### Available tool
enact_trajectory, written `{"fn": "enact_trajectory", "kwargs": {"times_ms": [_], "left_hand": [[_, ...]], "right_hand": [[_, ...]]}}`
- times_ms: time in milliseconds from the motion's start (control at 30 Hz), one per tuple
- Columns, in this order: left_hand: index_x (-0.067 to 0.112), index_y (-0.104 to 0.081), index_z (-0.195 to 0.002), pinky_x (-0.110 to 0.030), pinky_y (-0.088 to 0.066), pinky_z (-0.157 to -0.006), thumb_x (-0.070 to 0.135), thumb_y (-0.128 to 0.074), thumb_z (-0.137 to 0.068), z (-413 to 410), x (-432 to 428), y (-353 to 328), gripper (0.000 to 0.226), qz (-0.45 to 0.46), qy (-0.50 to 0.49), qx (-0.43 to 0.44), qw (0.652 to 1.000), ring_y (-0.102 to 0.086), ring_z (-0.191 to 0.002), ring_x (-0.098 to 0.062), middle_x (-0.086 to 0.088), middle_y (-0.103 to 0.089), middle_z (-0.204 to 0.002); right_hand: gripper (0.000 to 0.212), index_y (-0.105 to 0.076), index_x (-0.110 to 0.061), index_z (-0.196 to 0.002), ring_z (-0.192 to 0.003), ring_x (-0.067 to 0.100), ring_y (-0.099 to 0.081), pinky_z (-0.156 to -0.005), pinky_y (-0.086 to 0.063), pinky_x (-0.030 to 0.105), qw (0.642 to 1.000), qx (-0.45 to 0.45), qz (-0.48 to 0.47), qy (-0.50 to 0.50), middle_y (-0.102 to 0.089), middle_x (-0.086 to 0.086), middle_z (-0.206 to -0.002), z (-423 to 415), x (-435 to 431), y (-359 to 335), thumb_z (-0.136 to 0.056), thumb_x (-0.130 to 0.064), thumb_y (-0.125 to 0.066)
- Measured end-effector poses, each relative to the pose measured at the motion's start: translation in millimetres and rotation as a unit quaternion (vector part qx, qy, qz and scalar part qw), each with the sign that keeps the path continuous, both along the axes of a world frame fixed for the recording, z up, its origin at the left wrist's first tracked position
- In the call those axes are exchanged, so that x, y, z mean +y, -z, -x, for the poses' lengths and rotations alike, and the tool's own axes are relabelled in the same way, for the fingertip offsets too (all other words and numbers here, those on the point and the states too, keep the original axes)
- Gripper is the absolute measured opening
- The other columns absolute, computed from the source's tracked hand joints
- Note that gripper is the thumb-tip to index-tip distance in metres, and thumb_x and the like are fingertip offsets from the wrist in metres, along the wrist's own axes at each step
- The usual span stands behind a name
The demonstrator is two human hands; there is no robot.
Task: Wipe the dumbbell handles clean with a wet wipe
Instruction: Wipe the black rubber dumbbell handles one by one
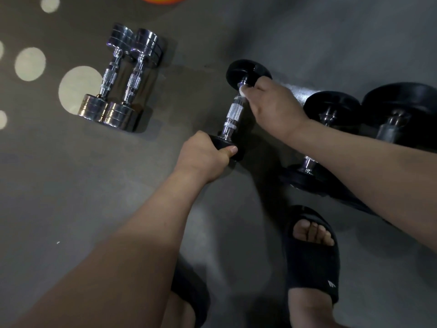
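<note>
The left hand (203, 155) is curled around the near weight of a small black dumbbell (243, 68), thumb on top. The right hand (272, 105) pinches a white wet wipe (242, 91) against the far end of its shiny ridged handle (233, 116), just below the far weight. The dumbbell is down at the grey floor (71, 185) in front of feet in black sandals (312, 256); two chrome dumbbells (123, 79) lie touching side by side, well apart on the left, and two larger black dumbbells (331, 107) lie near on the right, partly under the right forearm.
</note>
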State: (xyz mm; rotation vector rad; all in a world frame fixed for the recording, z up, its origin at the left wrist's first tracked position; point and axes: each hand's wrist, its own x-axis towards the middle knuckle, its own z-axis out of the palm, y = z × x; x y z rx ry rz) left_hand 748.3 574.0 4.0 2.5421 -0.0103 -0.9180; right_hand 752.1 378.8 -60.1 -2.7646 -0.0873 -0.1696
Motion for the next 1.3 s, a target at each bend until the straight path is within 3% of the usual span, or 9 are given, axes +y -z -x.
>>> {"fn": "enact_trajectory", "kwargs": {"times_ms": [200, 300, 367, 533, 700, 867, 1033, 1167, 1300], "left_hand": [[0.018, -0.051, -0.099, -0.028, -0.035, -0.072, 0.050, -0.076, -0.085, 1, 1, 0, 0.043, -0.007, 0.001, -0.002, 1.000, -0.059, -0.103, -0.027, -0.006, -0.063, -0.108], [0.018, -0.051, -0.099, -0.027, -0.035, -0.073, 0.049, -0.076, -0.085, 1, 1, 2, 0.043, -0.003, -0.004, 0.003, 1.000, -0.058, -0.100, -0.027, -0.005, -0.062, -0.106], [0.017, -0.052, -0.099, -0.028, -0.035, -0.073, 0.049, -0.076, -0.085, 1, 1, 3, 0.043, -0.004, -0.004, 0.000, 1.000, -0.057, -0.098, -0.026, -0.006, -0.063, -0.107], [0.011, -0.059, -0.108, -0.028, -0.036, -0.074, 0.051, -0.076, -0.084, 2, 2, 6, 0.050, -0.002, -0.007, -0.014, 1.000, -0.061, -0.107, -0.030, -0.010, -0.066, -0.112], [0.017, -0.056, -0.101, -0.026, -0.036, -0.074, 0.049, -0.077, -0.084, 1, 2, 6, 0.042, 0.000, -0.011, -0.005, 1.000, -0.062, -0.107, -0.028, -0.008, -0.067, -0.112], [0.015, -0.060, -0.106, -0.025, -0.036, -0.074, 0.049, -0.077, -0.083, 3, 3, 7, 0.045, 0.007, -0.014, -0.015, 1.000, -0.062, -0.108, -0.027, -0.006, -0.068, -0.112], [0.017, -0.057, -0.103, -0.026, -0.036, -0.073, 0.049, -0.077, -0.084, 2, 2, 8, 0.043, -0.001, -0.012, -0.013, 1.000, -0.062, -0.107, -0.028, -0.008, -0.068, -0.111], [0.013, -0.061, -0.109, -0.025, -0.037, -0.074, 0.050, -0.078, -0.082, 3, 3, 11, 0.048, 0.006, -0.016, -0.025, 1.000, -0.062, -0.107, -0.027, -0.007, -0.068, -0.112], [0.014, -0.059, -0.107, -0.025, -0.036, -0.073, 0.049, -0.078, -0.083, 4, 2, 12, 0.047, 0.004, -0.014, -0.027, 1.000, -0.062, -0.105, -0.027, -0.004, -0.066, -0.105]], "right_hand": [[0.024, -0.071, -0.003, -0.108, -0.074, 0.034, -0.060, -0.061, -0.051, 0.038, 0.995, -0.039, -0.086, 0.041, -0.060, 0.016, -0.091, 12, 20, 1, -0.094, -0.010, -0.053], [0.022, -0.072, -0.001, -0.109, -0.086, 0.029, -0.062, -0.072, -0.053, 0.035, 0.989, -0.039, -0.103, -0.097, -0.064, 0.015, -0.095, 28, 24, -2, -0.093, -0.004, -0.057], [0.025, -0.072, -0.001, -0.112, -0.083, 0.032, -0.064, -0.068, -0.054, 0.035, 0.983, -0.030, -0.077, -0.162, -0.065, 0.015, -0.096, 28, 17, -5, -0.093, -0.005, -0.057], [0.038, -0.073, -0.003, -0.108, -0.074, 0.039, -0.063, -0.061, -0.056, 0.045, 0.997, -0.040, -0.057, -0.030, -0.063, 0.018, -0.093, 3, 7, -4, -0.093, -0.020, -0.043], [0.031, -0.070, -0.003, -0.113, -0.077, 0.037, -0.064, -0.061, -0.056, 0.042, 0.981, -0.013, -0.051, -0.185, -0.063, 0.015, -0.095, 25, 16, -7, -0.095, -0.012, -0.046], [0.037, -0.072, -0.002, -0.111, -0.076, 0.039, -0.065, -0.060, -0.057, 0.043, 0.997, -0.045, -0.049, -0.050, -0.064, 0.018, -0.093, 8, 11, -4, -0.092, -0.017, -0.044], [0.025, -0.073, -0.004, -0.109, -0.072, 0.034, -0.063, -0.059, -0.054, 0.036, 0.975, -0.008, -0.056, -0.214, -0.062, 0.015, -0.089, 25, 17, -11, -0.092, -0.008, -0.055], [0.034, -0.073, -0.003, -0.103, -0.071, 0.038, -0.061, -0.058, -0.051, 0.038, 0.996, -0.041, -0.052, -0.064, -0.061, 0.019, -0.090, 0, 3, -6, -0.091, -0.016, -0.045], [0.021, -0.073, -0.004, -0.105, -0.073, 0.035, -0.061, -0.059, -0.051, 0.037, 0.979, 0.000, -0.046, -0.198, -0.060, 0.015, -0.092, 20, 21, -9, -0.091, -0.006, -0.057]]}}
